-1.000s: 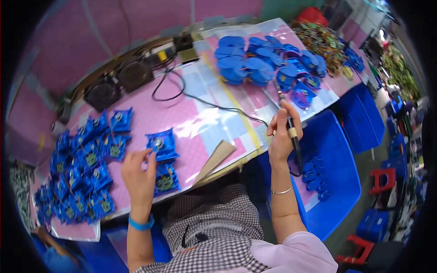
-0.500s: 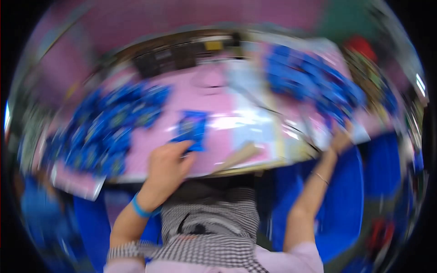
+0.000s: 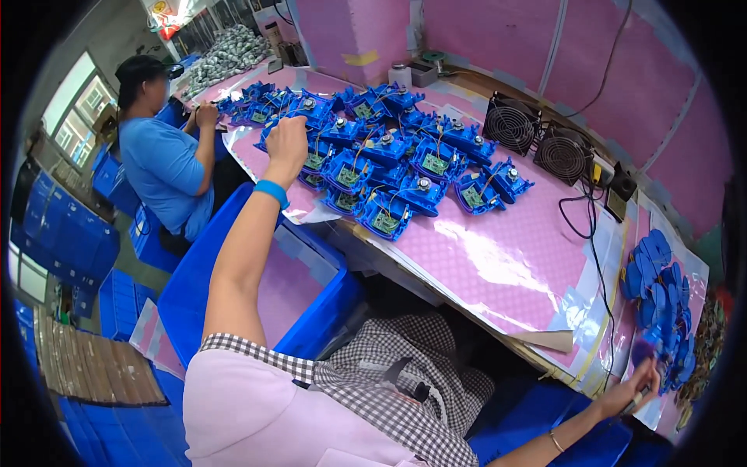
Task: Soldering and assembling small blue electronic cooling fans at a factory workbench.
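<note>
- Blue parts (image 3: 342, 167) lie heaped on the pink table (image 3: 506, 257).
- Left hand (image 3: 289, 143) is at the heap; I can't tell if its fingers hold one.
- Right hand (image 3: 644, 380) grips a dark tool (image 3: 636, 402).
- Yellow sign (image 3: 161, 7): too small to read.

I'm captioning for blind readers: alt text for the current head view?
The left hand is over blue parts on a pink table; the right hand holds a tool near more blue pieces. A co-worker is at left.

Bright light fills the scene, pale at the left-hand window (image 3: 93, 101), with white glare streaking the glossy counter (image 3: 537, 226). Shadow darkens the space beneath. Fisheye distortion curves the edges into black corners.
</note>
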{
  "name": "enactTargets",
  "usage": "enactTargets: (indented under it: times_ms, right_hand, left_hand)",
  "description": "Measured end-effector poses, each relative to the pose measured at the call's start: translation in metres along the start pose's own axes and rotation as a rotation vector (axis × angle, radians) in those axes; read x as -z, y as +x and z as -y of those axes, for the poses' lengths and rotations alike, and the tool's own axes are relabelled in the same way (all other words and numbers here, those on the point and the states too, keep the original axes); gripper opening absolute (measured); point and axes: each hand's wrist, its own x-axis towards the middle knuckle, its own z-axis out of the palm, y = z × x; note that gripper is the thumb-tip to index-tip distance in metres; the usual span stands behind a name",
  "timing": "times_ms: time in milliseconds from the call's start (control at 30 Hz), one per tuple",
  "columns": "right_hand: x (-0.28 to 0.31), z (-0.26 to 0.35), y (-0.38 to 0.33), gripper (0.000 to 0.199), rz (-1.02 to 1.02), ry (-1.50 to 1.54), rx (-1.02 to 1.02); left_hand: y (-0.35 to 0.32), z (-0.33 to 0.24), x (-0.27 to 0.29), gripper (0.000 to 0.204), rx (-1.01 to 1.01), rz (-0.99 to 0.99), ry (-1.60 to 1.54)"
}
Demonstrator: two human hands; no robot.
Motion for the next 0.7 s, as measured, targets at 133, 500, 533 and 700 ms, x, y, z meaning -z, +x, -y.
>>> enactTargets:
  times_ms: [133, 500, 533, 700]
  right_hand:
    - [-0.030, 0.045, -0.054, 0.017, 0.323, 0.137, -0.036]
    - [-0.071, 0.067, -0.061, 0.025, 1.101, 0.422, 0.071]
    - [-0.082, 0.065, -0.062, 0.031, 1.234, 0.592, -0.034]
    - [-0.093, 0.063, -0.044, 0.015, 0.689, 0.482, 0.229]
  left_hand:
    - [0.037, 0.005, -0.058, 0.022, -0.040, 0.122, 0.062]
    - [-0.053, -0.091, 0.090, 0.053, 0.070, 0.695, -1.523]
    - [-0.067, -0.112, 0.097, 0.057, -0.131, 0.906, -1.775]
    - [-0.131, -0.261, 0.100, 0.017, -0.705, 0.442, -1.062]
